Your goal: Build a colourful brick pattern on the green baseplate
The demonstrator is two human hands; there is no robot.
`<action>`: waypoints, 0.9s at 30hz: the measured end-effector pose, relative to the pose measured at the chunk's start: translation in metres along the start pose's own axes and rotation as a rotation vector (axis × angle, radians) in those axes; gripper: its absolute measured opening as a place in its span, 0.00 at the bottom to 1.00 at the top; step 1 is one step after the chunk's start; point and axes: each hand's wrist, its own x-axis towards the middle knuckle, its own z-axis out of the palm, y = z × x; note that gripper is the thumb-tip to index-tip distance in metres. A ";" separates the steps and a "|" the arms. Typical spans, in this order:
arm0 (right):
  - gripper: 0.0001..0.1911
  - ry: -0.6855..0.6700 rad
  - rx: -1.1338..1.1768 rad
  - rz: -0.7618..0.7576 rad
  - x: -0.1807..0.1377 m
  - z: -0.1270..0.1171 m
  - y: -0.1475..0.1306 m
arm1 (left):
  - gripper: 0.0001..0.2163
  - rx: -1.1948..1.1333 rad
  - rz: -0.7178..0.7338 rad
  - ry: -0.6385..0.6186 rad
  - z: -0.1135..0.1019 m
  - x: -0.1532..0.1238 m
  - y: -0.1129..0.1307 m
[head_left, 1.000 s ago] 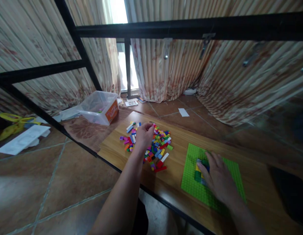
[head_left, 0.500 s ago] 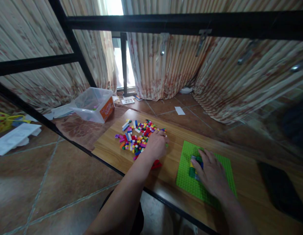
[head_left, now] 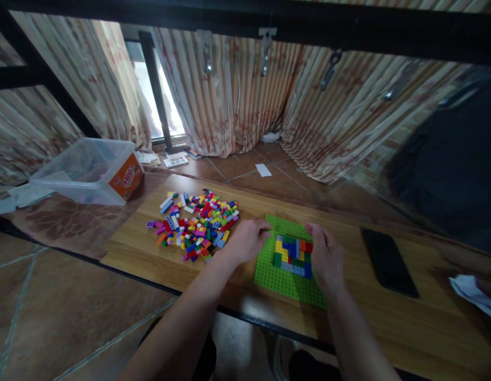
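Note:
My left hand (head_left: pixel 248 241) is closed in a pinch over the left edge of the green baseplate (head_left: pixel 263 275). Whatever its fingertips hold, if anything, is too small to make out. At the plate's right side, my right hand (head_left: pixel 327 256) is held half curled with thumb and fingers apart, close to the built bricks; no brick shows in it. A low block of joined toy bricks (head_left: pixel 292 257) in yellow, blue, green, red and grey sits on the middle of the plate. Loose toy bricks (head_left: pixel 200 222) in many colours lie heaped left of my left hand.
The wooden table (head_left: pixel 130 233) carries a black phone (head_left: pixel 389 262) right of the plate and crumpled white paper (head_left: pixel 473 293) at the far right. A clear plastic bin (head_left: pixel 81 185) stands on the floor beyond the table's left end. A black metal bar (head_left: pixel 309 26) crosses above, before the curtains (head_left: pixel 245 100).
My left hand has moved from the loose bricks to the baseplate's left edge. My right hand has shifted off the built bricks to their right side. The view has turned right.

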 end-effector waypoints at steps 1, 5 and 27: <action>0.27 0.004 0.002 0.001 0.000 0.000 0.000 | 0.11 -0.019 -0.012 -0.003 0.005 0.001 0.003; 0.26 0.006 0.011 0.013 0.001 0.000 -0.002 | 0.14 -0.088 -0.115 0.023 0.020 0.005 0.011; 0.22 0.020 0.019 0.006 0.003 -0.017 -0.005 | 0.09 -0.298 -0.215 -0.070 0.025 0.004 0.019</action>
